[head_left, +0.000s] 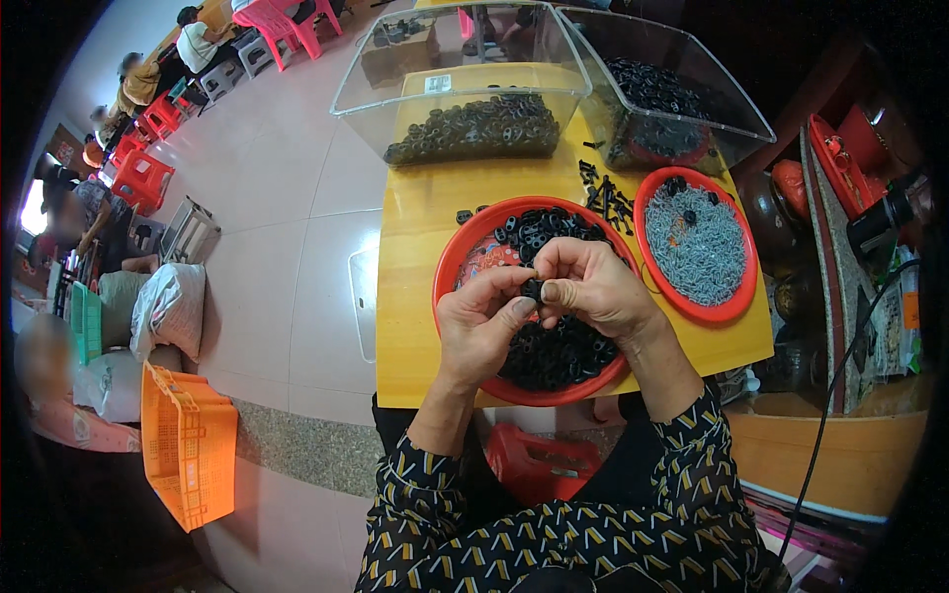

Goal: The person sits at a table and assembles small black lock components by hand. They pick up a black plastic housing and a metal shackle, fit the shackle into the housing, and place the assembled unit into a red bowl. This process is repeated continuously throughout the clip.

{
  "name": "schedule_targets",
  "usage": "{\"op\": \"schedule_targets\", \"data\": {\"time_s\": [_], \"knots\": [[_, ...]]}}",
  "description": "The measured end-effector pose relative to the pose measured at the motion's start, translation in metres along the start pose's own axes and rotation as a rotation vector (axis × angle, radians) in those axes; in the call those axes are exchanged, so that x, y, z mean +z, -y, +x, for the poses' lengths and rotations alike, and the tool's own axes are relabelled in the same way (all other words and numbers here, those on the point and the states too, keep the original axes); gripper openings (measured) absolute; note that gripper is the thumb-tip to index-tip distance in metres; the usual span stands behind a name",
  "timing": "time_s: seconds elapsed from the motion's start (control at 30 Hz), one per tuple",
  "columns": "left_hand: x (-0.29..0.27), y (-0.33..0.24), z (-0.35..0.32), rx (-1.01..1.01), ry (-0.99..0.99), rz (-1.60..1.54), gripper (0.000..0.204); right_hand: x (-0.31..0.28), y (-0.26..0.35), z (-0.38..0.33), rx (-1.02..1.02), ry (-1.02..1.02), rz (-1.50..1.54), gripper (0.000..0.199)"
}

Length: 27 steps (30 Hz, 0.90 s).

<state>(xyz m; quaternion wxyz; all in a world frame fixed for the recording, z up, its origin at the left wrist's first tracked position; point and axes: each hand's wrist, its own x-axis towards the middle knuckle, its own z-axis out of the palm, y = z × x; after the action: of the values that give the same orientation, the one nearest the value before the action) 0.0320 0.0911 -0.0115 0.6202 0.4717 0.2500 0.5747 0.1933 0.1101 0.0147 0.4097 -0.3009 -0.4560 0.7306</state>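
My left hand (484, 321) and my right hand (596, 289) meet above a red round tray (447, 259). Pinched between the fingertips of both is a small black plastic part (532, 290), its exact shape mostly covered by the fingers. Under my hands, many black plastic pieces (554, 356) are heaped in the tray, some with holes through them. To the right, a second red tray (748, 259) holds a pile of small silvery screws (695, 247) with a few black pieces on top. Loose black pegs (605, 198) lie on the table between the trays.
Two clear plastic bins (455, 94) (682, 74) with black parts stand at the yellow table's (405, 287) far end. An orange crate (193, 445) and white sacks (170, 311) are on the floor at left. A dark cable (840, 371) hangs at right. Several people sit farther off.
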Motion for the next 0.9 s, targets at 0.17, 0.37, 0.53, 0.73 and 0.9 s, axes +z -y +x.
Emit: {"op": "schedule_targets", "data": {"time_s": [0.17, 0.37, 0.53, 0.73, 0.9], "knots": [[-0.001, 0.006, -0.001, 0.061, 0.005, 0.201, 0.024, -0.003, -0.008, 0.002, 0.016, 0.0, 0.033, 0.021], [0.001, 0.0, 0.002, 0.028, 0.003, 0.064, 0.025, -0.006, -0.006, 0.003, 0.017, 0.03, 0.171, 0.019], [-0.006, 0.005, 0.004, 0.021, -0.005, 0.041, 0.026, -0.005, 0.008, -0.001, 0.078, -0.012, 0.129, 0.018], [-0.005, 0.004, 0.001, -0.018, 0.017, 0.13, 0.029, 0.004, 0.002, -0.005, 0.037, -0.106, -0.063, 0.015], [-0.026, -0.012, 0.011, 0.122, -0.111, 0.192, 0.032, 0.006, 0.02, -0.01, 0.061, -0.235, -0.116, 0.007]]}}
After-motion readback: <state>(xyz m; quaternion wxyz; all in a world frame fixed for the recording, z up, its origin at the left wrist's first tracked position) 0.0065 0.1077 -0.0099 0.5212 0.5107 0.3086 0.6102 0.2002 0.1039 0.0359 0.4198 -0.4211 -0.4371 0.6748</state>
